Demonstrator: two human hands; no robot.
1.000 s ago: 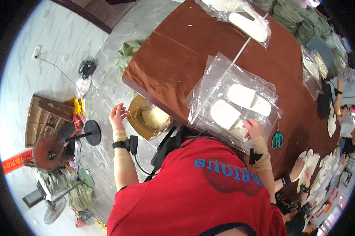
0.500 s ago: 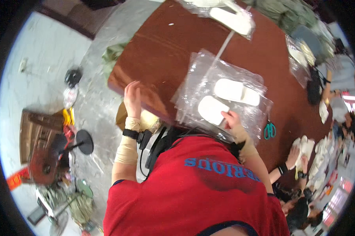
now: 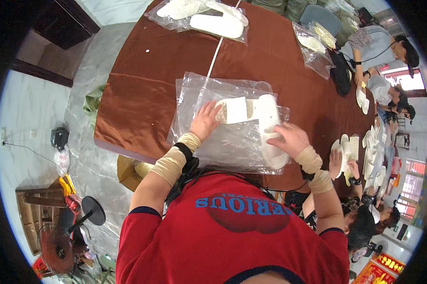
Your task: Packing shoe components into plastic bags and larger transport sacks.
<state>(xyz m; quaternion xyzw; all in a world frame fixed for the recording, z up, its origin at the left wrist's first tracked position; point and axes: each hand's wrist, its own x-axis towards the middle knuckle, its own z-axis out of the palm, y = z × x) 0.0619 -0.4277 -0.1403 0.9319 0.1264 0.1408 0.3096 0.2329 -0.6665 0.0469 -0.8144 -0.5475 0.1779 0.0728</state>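
Packing step, mid-way by the look of it: white slippers being handled on a stack of clear plastic bags (image 3: 223, 137) at the near edge of the worktop (image 3: 142, 80), which is covered in brown cloth. Left hand (image 3: 205, 120) lies flat, fingers spread, pressing the heel end of one white slipper (image 3: 235, 110) that lies crosswise on the bags. Right hand (image 3: 291, 138) has its fingers curled loosely on the second white slipper (image 3: 269, 128), which runs toward the near edge, its far end by the first slipper's end; can't tell if that's a full grip or just a press. Next move, I'd judge, needs the pair lined up and a bag mouth opened. Slippers look flat, thin, soft, plain white. Bags glossy, wrinkled, see-through. More bagged slippers (image 3: 213, 19) at the far edge. Other people work at the right edge.
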